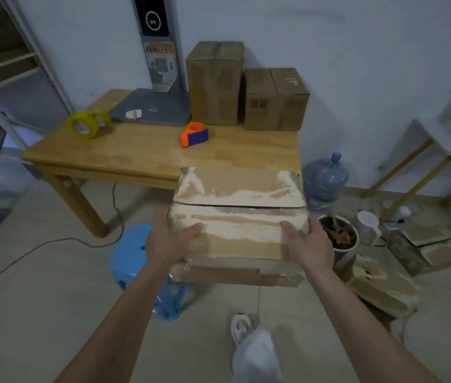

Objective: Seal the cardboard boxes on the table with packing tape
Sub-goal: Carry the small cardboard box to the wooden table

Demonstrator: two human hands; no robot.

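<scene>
A flat cardboard box [239, 217], its top glossy with old tape and its centre seam running left to right, is carried in the air just short of the near edge of the tabletop [136, 153], over the floor. The left hand [167, 239] grips the box's left end and the right hand [306, 240] its right end; on each, the thumb lies on the top face while the fingers curl out of sight beneath. The long axis of the box runs across the body, so both hands stand equally near it. The tabletop lies ahead of the box and slightly left. On it, beyond the box, sits an orange and blue tape dispenser [194, 134]; farther left lie yellow tape rolls [88, 124]; at the far edge stand two upright cartons [246, 92]. The next move appears to be a forward set-down, after which the seam would face upward for taping.
</scene>
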